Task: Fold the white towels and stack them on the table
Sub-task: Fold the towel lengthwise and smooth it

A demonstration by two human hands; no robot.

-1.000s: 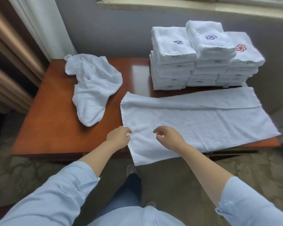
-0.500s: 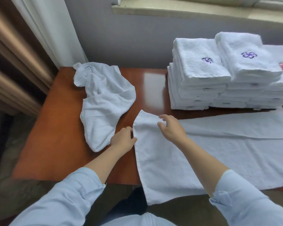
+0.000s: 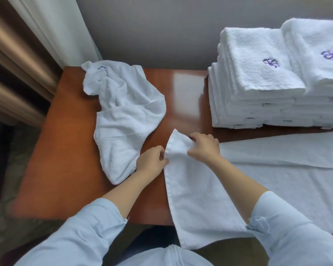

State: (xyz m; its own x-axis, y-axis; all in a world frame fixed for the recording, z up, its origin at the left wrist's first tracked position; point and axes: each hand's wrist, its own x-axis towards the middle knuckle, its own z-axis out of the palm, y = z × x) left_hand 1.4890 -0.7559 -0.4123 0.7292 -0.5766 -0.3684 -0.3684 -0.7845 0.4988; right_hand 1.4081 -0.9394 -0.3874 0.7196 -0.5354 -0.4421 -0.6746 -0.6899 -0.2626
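Observation:
A long white towel [image 3: 277,181] lies spread across the wooden table [image 3: 65,169], its near edge hanging over the front. My left hand [image 3: 152,162] pinches the towel's left edge. My right hand [image 3: 204,146] grips the far-left corner, which is lifted and bunched off the table. A crumpled white towel [image 3: 123,120] lies to the left of both hands. Stacks of folded white towels [image 3: 258,89] with embroidered purple emblems stand at the back right.
A grey wall runs behind the table, with a white curtain [image 3: 52,25] and brown drapes [image 3: 13,73] at the left. Bare wood shows at the table's left [image 3: 52,154] and between the crumpled towel and the stacks.
The view has shifted left and closer. My right hand moved up to the towel's far-left corner and lifted it; my left hand moved to the left edge and pinched it.

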